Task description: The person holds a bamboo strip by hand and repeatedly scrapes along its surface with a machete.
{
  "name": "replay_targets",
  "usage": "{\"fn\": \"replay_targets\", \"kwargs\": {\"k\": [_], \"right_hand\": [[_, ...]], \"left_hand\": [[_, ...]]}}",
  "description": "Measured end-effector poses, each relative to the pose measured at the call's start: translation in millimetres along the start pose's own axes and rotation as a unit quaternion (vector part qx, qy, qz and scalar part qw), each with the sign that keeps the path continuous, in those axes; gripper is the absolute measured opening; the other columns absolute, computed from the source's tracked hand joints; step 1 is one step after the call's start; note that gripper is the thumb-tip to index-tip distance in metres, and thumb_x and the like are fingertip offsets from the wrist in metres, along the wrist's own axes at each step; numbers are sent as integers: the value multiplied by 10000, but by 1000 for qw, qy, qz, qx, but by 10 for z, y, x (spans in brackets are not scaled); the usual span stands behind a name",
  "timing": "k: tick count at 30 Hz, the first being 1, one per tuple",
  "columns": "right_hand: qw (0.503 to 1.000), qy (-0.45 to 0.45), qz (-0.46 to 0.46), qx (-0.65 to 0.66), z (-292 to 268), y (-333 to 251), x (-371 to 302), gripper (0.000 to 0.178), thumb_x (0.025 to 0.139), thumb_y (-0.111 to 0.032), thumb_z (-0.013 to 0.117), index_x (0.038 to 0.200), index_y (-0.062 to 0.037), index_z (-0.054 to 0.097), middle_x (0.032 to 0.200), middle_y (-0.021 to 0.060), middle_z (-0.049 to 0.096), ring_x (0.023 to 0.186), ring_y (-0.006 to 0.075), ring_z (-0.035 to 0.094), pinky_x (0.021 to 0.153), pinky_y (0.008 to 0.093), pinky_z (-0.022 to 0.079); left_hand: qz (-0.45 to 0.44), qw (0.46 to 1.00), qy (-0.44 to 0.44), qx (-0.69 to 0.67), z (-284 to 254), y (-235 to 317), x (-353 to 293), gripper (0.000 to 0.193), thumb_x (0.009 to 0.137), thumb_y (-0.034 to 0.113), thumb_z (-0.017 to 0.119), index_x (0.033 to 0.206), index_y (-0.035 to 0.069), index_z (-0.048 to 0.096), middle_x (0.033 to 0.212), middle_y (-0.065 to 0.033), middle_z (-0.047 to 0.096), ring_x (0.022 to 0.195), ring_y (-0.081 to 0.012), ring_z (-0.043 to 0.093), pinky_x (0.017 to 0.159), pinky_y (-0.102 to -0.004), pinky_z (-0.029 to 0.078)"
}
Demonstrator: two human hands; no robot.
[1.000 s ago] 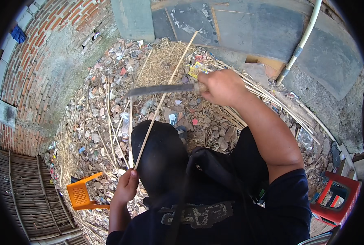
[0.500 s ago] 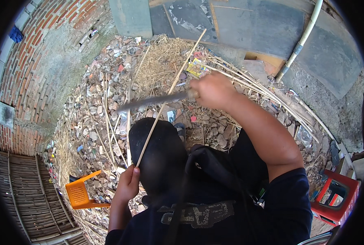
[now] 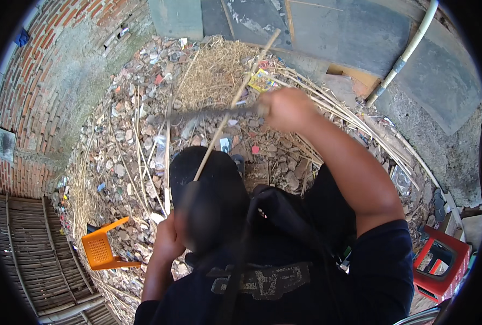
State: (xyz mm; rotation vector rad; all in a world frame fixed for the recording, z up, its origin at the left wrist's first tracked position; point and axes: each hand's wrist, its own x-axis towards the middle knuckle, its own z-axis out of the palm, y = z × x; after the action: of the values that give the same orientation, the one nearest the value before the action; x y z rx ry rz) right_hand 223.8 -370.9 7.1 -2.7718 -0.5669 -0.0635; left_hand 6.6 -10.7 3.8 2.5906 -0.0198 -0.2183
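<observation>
A long, pale bamboo strip (image 3: 219, 130) slants from the far rubble back over my dark-clothed left knee (image 3: 211, 189). My left hand (image 3: 169, 238) is closed beside the knee at the strip's near end; blur there partly hides the fingers and that end. My right hand (image 3: 288, 110), out in front, is wrapped round the handle of a long dark blade like a machete (image 3: 214, 114). The blade points left and crosses the strip at about its middle, smeared by motion. Whether it cuts into the strip cannot be told.
Rubble and litter (image 3: 289, 173) cover the ground. More bamboo strips (image 3: 360, 122) lie at the right, others (image 3: 138, 141) at the left. Dry straw (image 3: 214, 70) lies ahead. An orange plastic chair (image 3: 99, 250) stands left, a red stool (image 3: 444, 260) right. A brick wall (image 3: 40, 92) rises at left.
The blade and my right hand have shifted slightly; the blade now lies more level and crosses the strip farther out. My left hand has moved a little nearer to me, its fingers now blurred.
</observation>
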Motion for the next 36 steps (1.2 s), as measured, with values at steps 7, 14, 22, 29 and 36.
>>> {"fn": "replay_targets", "kwargs": {"k": [7, 14, 22, 29, 36], "right_hand": [[999, 13, 19, 41, 46, -15, 4, 177, 809, -211, 694, 959, -119, 676, 802, 128, 710, 816, 342, 709, 742, 491, 565], [997, 59, 38, -18, 114, 351, 86, 145, 808, -224, 697, 914, -128, 674, 772, 129, 705, 755, 330, 711, 703, 487, 571], [1000, -1, 26, -12, 50, 223, 90, 132, 875, -204, 650, 987, -137, 673, 781, 100, 693, 775, 270, 704, 753, 433, 573], [998, 35, -19, -47, -13, 252, 58, 115, 883, -197, 637, 981, -150, 677, 801, 98, 705, 772, 267, 703, 778, 436, 559], [996, 68, 58, -18, 160, 618, 57, 92, 816, -180, 695, 894, -135, 673, 751, 106, 696, 754, 307, 702, 724, 460, 573]], "left_hand": [[6, 998, -30, -54, -58, 16, 40, 416, 1087, 328, 426, 840, 0, 492, 611, -193, 523, 550, -356, 538, 549, -440, 401], [11, 998, -30, -49, -39, -49, 133, 419, 1088, 339, 419, 863, -1, 515, 605, -181, 521, 539, -333, 537, 552, -428, 408], [-20, 999, -38, -19, -51, 27, 26, 419, 1087, 329, 426, 862, -12, 517, 620, -189, 535, 555, -324, 542, 559, -416, 409], [-36, 989, -59, -128, -79, -71, 15, 432, 1088, 340, 437, 830, 3, 515, 621, -99, 520, 565, -191, 473, 553, -369, 391], [-31, 993, -79, -76, -225, -4, -26, 476, 1087, 363, 435, 797, -6, 513, 581, -131, 497, 525, -227, 461, 532, -395, 389]]}}
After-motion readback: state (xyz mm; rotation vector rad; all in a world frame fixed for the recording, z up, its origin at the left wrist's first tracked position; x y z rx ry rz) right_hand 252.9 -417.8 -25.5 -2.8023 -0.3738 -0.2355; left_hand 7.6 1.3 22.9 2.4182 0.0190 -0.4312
